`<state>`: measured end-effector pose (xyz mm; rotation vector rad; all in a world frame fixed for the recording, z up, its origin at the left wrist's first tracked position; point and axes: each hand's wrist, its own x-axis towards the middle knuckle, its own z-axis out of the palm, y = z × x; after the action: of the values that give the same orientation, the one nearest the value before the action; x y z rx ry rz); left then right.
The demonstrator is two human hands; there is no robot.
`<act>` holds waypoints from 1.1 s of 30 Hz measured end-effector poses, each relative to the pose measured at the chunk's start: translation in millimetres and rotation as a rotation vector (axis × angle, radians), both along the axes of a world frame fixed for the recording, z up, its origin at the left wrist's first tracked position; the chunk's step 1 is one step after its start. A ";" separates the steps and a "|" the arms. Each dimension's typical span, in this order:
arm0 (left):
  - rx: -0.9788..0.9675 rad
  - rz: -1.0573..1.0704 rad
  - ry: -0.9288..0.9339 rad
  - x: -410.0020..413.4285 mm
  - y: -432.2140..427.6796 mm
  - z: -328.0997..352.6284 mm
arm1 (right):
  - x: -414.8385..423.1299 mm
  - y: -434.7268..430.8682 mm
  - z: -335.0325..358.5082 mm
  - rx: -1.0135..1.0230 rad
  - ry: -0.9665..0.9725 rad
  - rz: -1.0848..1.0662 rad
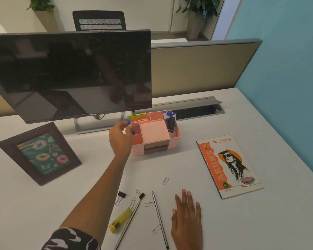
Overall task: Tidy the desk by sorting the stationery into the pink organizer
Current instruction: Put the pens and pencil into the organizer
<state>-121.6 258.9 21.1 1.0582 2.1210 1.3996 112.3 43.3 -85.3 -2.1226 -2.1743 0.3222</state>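
The pink organizer (pixel 155 141) stands mid-desk under the monitor. It holds sticky notes (pixel 136 117) at its back left and blue-capped markers (pixel 170 121) at its right. My left hand (pixel 120 138) is at its left side, shut on a small blue item (pixel 127 121) above the left compartments. My right hand (pixel 187 219) rests flat and open on the desk. Near it lie two pencils (pixel 159 219) (pixel 127 226), a yellow cutter (pixel 119 221), two black binder clips (pixel 122 194) (pixel 141 195) and several paper clips (pixel 165 180).
A dark monitor (pixel 70 76) stands at the back left, with a framed donut picture (pixel 42 154) in front of it. A notebook with an orange cover (pixel 228 166) lies to the right. A cable tray slot (pixel 199 110) runs behind the organizer.
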 end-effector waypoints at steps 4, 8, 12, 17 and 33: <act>-0.037 -0.015 0.009 -3.9 -0.6 -3.9 | 0.7 0.3 -1.2 -0.004 -0.003 -0.004; -0.061 -0.011 0.014 -5.8 -2.1 -4.4 | -0.1 0.7 0.0 -0.007 0.000 -0.004; -0.079 0.006 -0.011 -9.0 -10.4 -2.2 | -0.2 -0.2 0.5 -0.006 -0.002 -0.005; -0.002 -0.033 0.019 -1.7 -57.4 0.1 | -0.4 -1.4 1.0 0.010 0.011 -0.006; -0.311 -0.299 0.592 31.6 -232.9 -58.7 | -0.8 -3.4 8.0 0.028 0.018 0.009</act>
<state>-90.0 26.0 -37.7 1.7158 2.3241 0.6337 111.5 39.9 -77.2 -2.0872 -2.1664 0.3088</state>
